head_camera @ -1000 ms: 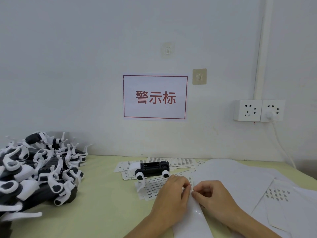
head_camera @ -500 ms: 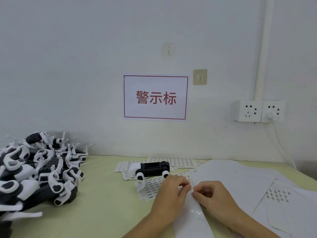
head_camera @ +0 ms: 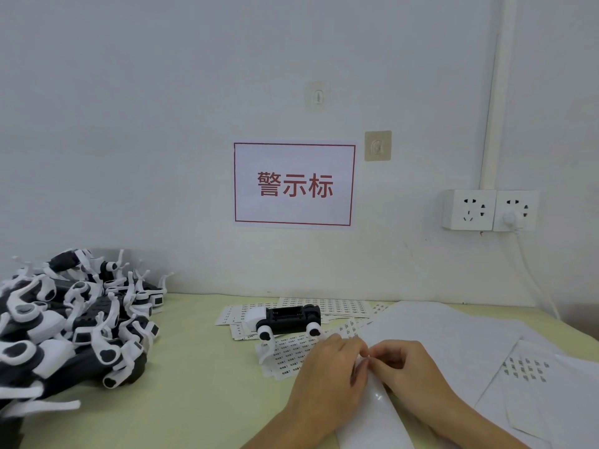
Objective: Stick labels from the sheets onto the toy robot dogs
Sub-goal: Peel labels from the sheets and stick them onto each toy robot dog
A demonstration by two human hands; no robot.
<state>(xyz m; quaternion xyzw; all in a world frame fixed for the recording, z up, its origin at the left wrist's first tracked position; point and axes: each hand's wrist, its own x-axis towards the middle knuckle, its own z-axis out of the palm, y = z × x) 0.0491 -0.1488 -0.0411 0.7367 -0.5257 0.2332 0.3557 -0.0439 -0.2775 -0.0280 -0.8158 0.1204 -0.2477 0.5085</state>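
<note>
fingers (head_camera: 362, 351) of both hands pinch strip (head_camera: 376, 413).

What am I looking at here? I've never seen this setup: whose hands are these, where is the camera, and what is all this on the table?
There is no machine: a person works bare-handed, filmed by one wide-angle camera on their head, looking forward and down. The left hand and right hand meet at the fingertips, pinching the top of a glossy white strip. Behind them one toy robot dog lies on printed label sheets. A pile of toy dogs sits left, blank white sheets right, all on a pale green table.
</note>
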